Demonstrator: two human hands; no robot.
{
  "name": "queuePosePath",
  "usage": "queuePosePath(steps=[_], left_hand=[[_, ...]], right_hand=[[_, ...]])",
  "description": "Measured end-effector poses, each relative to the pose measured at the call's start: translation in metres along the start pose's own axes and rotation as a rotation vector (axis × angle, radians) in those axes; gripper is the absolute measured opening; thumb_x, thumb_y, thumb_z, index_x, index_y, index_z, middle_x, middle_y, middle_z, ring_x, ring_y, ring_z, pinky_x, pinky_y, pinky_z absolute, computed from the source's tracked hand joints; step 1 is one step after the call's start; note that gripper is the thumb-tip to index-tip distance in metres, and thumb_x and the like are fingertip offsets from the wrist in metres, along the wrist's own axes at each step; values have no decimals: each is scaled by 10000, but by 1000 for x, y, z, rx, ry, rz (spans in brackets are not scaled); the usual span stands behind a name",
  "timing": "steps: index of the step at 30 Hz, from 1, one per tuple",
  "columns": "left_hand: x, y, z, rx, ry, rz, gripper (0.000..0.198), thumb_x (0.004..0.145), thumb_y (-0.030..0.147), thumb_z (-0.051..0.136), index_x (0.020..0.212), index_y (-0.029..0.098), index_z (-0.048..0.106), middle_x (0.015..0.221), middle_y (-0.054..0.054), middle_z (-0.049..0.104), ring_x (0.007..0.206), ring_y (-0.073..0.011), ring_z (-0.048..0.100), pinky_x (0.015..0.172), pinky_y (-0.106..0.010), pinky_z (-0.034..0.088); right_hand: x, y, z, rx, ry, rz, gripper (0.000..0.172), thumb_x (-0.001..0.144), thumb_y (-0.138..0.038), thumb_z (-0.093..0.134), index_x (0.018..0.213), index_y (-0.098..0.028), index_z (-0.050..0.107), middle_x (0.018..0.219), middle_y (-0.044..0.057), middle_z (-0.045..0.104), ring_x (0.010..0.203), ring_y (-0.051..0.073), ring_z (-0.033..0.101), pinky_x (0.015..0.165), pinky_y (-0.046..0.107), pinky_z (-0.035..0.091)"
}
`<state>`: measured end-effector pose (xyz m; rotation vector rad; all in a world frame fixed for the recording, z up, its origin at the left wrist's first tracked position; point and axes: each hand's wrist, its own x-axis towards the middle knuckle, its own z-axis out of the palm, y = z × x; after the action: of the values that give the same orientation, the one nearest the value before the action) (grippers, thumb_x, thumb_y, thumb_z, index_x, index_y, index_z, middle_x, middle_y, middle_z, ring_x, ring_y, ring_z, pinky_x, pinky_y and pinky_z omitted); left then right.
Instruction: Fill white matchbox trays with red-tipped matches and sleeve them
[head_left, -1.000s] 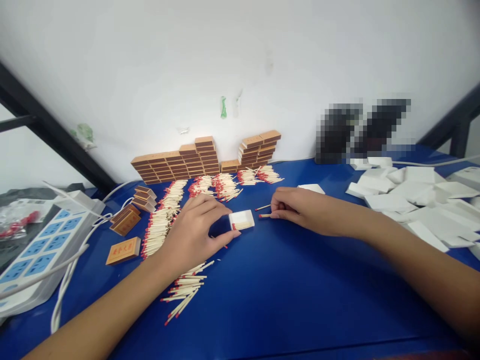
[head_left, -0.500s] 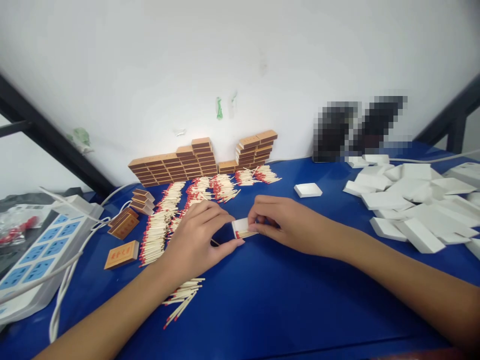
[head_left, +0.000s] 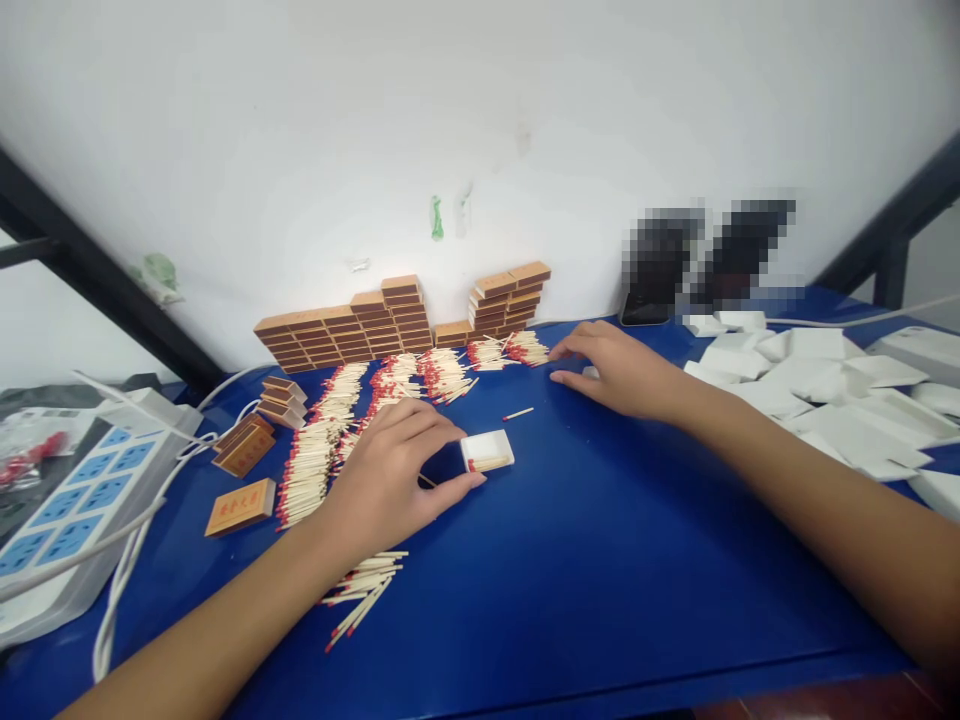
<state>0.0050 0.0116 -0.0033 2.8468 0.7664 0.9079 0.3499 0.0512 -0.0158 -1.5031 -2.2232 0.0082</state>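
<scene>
Head view: at far left, a power strip (head_left: 82, 520) is lying well beyond the left hand (head_left: 390, 460). Closer to that hand, an orange matchbox (head_left: 240, 508) is resting near a long row of matches (head_left: 311, 470). The left hand is holding a small white tray (head_left: 489, 443) by its left end, between thumb and forefinger. Inside, a few red-tipped matches (head_left: 489, 463) are lying along the near side, bare white showing beyond them. Just past the tray, a single match (head_left: 517, 413) is lying loose. The right hand (head_left: 615, 365), at the tray half a second ago, is now hovering near the far match heap (head_left: 527, 348), fingers slightly parted, seemingly empty; the tray is looking only partly filled. Farther right, spare white trays (head_left: 814, 375) are lying piled.
</scene>
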Motion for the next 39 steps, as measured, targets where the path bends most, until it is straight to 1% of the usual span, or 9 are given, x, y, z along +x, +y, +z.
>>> queuePosePath(steps=[5,10,13,17,20,25,28,36,39], left_hand=[[-1,-1,0,-6,-1,-5,268,932,368,825,1091,173,733,1023,-68,747,1014,-260,654,954,-455,519],[-2,-1,2,-16,-24,-22,255,946,383,808,1088,183,737,1037,-73,752,1019,-263,659,950,-461,524],[-2,0,3,-11,-23,-20,261,950,393,801,1098,186,739,1043,-84,756,1025,-268,664,958,-468,527],[-2,1,4,-16,-23,-16,269,949,396,801,1105,186,739,1040,-89,757,1026,-271,668,958,-476,527],[-2,1,5,-18,-29,-13,271,947,396,805,1109,190,737,1040,-87,755,1030,-274,668,955,-476,522],[-1,4,4,-21,-17,-9,250,954,381,797,1100,186,736,1045,-84,754,1020,-265,669,956,-465,523],[-1,5,3,-18,-9,-2,263,951,382,801,1099,176,732,1044,-85,753,1019,-265,666,955,-466,525],[-2,3,5,-11,-14,9,273,946,378,807,1106,170,733,1029,-85,750,1020,-269,663,957,-466,526],[-2,2,6,-10,-25,-1,285,946,395,805,1108,171,735,1037,-87,751,1022,-274,663,953,-474,526]], right_hand=[[1,1,5,-13,-23,22,373,961,-435,566,1159,-174,744,1124,178,700,1125,363,624,1012,516,503],[4,1,9,13,-14,19,263,968,-385,544,971,-193,723,1049,164,699,1053,341,619,964,490,498],[4,0,8,24,-32,24,249,962,-386,548,903,-200,703,1015,158,699,1048,344,608,948,485,487],[2,-4,4,37,-60,6,279,978,-416,540,912,-203,708,1010,151,702,1060,346,594,939,490,475],[1,-8,2,47,-59,-2,262,974,-417,564,915,-206,708,992,136,694,1057,330,592,934,470,472],[1,-12,4,54,-61,-4,256,976,-402,554,890,-201,688,966,134,683,1055,323,584,932,461,468],[1,-14,4,60,-65,9,249,970,-406,559,920,-193,679,985,139,680,1033,320,583,913,456,470],[1,-9,5,22,-100,-5,315,993,-455,530,870,-205,676,973,139,678,1020,321,570,911,471,455],[-1,-19,1,66,-85,-11,314,991,-477,553,878,-213,682,988,139,679,1033,329,561,911,480,454]])
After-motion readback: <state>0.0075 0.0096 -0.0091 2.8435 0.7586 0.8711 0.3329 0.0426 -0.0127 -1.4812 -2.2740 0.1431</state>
